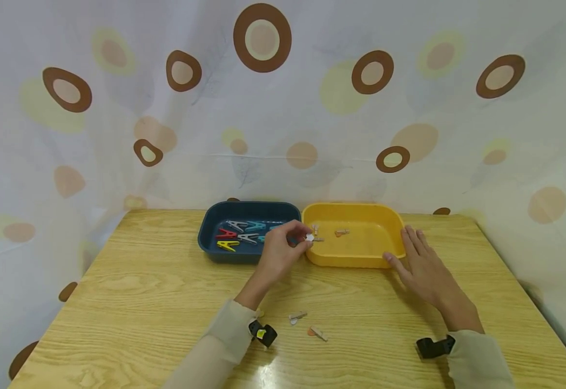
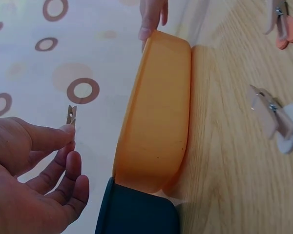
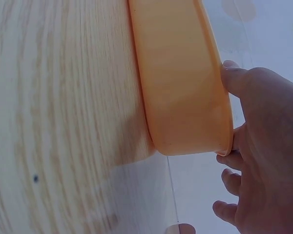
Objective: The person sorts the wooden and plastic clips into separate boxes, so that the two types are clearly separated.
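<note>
My left hand point(image 1: 280, 251) pinches a small wooden clothespin point(image 2: 71, 116) between thumb and index finger. It carries a white round decoration and is held over the left end of a yellow tray point(image 1: 356, 261). My right hand point(image 1: 424, 270) rests against that tray's front right corner, thumb on the rim and fingers extended along the right side. Small wooden clothespins point(image 1: 342, 232) lie inside the tray. On the table near my left wrist are a clothespin with a white decoration point(image 1: 298, 315) and one with an orange decoration point(image 1: 318, 333).
A dark blue tray point(image 1: 229, 258) touches the yellow one on its left and holds several plastic clothespins point(image 1: 227, 245) in red, yellow, grey and blue. Both trays stand at the back of the wooden table point(image 1: 142, 302), before a patterned curtain point(image 1: 273, 119).
</note>
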Motion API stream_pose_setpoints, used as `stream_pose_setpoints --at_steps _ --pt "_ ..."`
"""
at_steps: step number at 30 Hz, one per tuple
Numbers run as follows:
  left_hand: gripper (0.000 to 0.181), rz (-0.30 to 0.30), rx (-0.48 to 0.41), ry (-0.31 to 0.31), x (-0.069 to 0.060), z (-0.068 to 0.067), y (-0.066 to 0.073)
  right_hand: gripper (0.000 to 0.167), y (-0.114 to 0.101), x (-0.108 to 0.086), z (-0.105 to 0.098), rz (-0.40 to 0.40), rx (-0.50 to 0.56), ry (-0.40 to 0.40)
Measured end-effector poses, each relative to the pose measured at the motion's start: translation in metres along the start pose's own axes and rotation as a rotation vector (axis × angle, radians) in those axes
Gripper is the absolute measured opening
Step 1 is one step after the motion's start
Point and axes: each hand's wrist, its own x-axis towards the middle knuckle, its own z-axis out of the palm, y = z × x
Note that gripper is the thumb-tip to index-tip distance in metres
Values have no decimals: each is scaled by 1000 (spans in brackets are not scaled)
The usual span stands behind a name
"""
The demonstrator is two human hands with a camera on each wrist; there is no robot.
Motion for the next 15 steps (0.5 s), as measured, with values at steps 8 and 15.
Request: stream_pose_setpoints --at_steps 8,15 --pt "15 8 7 -5 17 13 2 87 1 1 -1 1 -3 -7" --pt "15 27 -28 -16 29 27 2 87 1 1 -1 4 0 -12"
